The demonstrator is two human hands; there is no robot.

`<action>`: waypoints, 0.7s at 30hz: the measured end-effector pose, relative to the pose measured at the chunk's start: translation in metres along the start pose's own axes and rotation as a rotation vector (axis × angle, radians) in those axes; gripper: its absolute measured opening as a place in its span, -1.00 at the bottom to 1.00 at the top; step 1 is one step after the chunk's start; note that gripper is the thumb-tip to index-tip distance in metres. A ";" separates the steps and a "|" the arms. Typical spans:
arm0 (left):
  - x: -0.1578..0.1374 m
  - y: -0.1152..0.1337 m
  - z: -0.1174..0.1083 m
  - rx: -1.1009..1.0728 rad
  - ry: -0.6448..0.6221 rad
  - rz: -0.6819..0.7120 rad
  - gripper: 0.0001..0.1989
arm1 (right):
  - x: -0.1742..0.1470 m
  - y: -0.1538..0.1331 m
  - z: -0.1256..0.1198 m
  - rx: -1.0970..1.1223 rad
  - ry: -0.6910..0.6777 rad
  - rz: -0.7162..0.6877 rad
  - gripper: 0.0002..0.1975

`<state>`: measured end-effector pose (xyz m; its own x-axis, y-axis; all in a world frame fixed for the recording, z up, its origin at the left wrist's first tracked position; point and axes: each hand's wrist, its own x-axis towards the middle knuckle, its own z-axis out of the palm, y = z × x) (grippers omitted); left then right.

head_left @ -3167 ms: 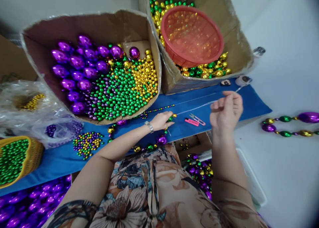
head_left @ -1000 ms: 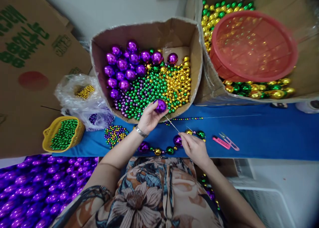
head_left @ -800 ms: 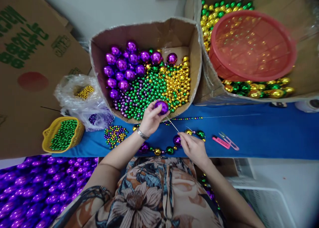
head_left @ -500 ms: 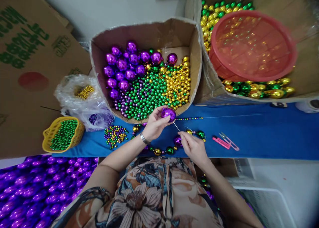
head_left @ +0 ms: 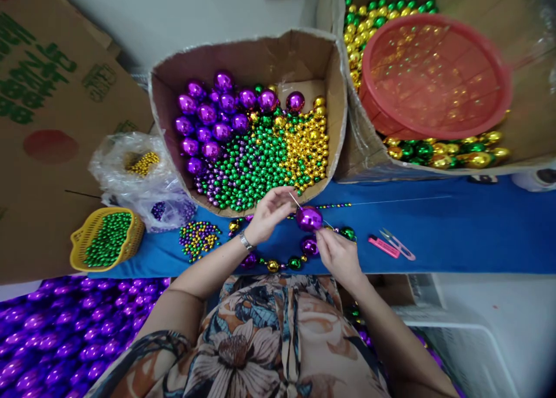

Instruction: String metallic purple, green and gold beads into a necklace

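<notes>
A large shiny purple bead (head_left: 309,218) sits on a thin needle (head_left: 295,199), whose tip pokes out on the upper left. My right hand (head_left: 341,256) pinches the needle's lower end just below this bead. Beside the needle tip, my left hand (head_left: 271,212) has its thumb and fingers apart and no longer wraps the bead. A strung garland of purple, gold and green beads (head_left: 295,263) curves across the blue cloth under both hands. Behind them lies a line of small beads (head_left: 332,205) on a pale thread.
An open cardboard box (head_left: 243,56) of loose beads stands ahead. At the right, a red basket (head_left: 434,134) rests in another box. A pink box cutter (head_left: 384,247) and small snips (head_left: 397,244) lie on the cloth. At left are a yellow basket (head_left: 136,236) and loose small beads (head_left: 200,238).
The purple bead has left my left fingers and moved down and right along the needle to my right hand. The needle tip now shows beyond the bead. My left hand has loosened.
</notes>
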<state>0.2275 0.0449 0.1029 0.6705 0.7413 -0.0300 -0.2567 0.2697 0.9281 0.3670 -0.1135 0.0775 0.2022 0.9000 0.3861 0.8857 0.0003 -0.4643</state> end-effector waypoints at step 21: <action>0.110 -0.015 0.017 0.917 -0.150 0.241 -0.89 | -0.008 0.013 -0.015 -0.055 0.091 0.075 -0.79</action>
<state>0.3169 0.1124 0.0923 0.7694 0.6104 0.1883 0.2026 -0.5127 0.8343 0.3830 -0.1271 0.0799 0.3036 0.8533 0.4240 0.8878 -0.0917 -0.4511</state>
